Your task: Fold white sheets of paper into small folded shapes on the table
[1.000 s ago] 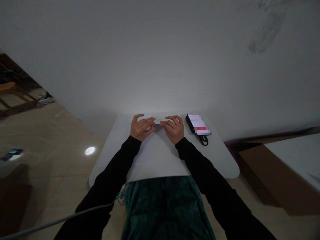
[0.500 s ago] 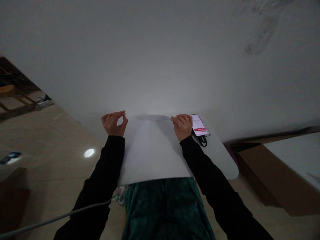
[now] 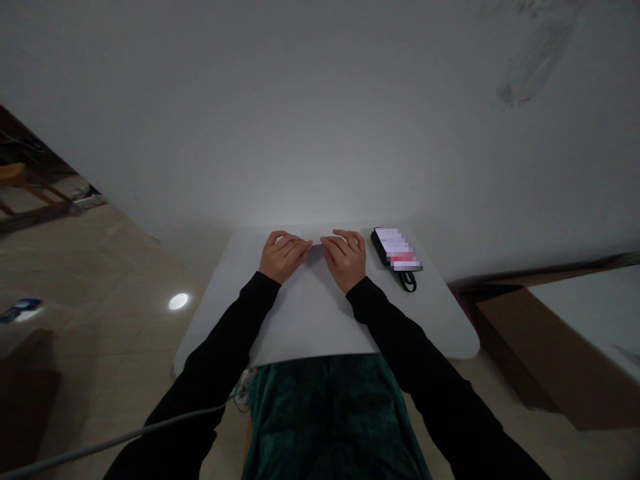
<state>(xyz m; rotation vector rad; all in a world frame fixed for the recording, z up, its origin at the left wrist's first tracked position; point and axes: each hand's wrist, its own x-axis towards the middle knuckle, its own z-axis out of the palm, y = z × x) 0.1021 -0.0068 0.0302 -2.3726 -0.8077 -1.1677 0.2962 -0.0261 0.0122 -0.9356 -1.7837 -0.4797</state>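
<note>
Above the far part of a small white table, my left hand and my right hand are close together, fingertips a small gap apart. Both pinch a thin white piece of paper. Only a short stretch of it shows between the fingertips, and its full shape is hidden. Beneath my left hand and forearm a flat white sheet of paper lies on the table, its right edge faintly visible.
A lit phone rests on a black case with a strap loop at the table's right. The wall rises behind the table. Cardboard boxes stand right. A grey cable crosses my left forearm.
My left hand swung out left half a second ago, while a long strip of the paper showed beside my right hand. It has since come back, and both hands are close together again.
</note>
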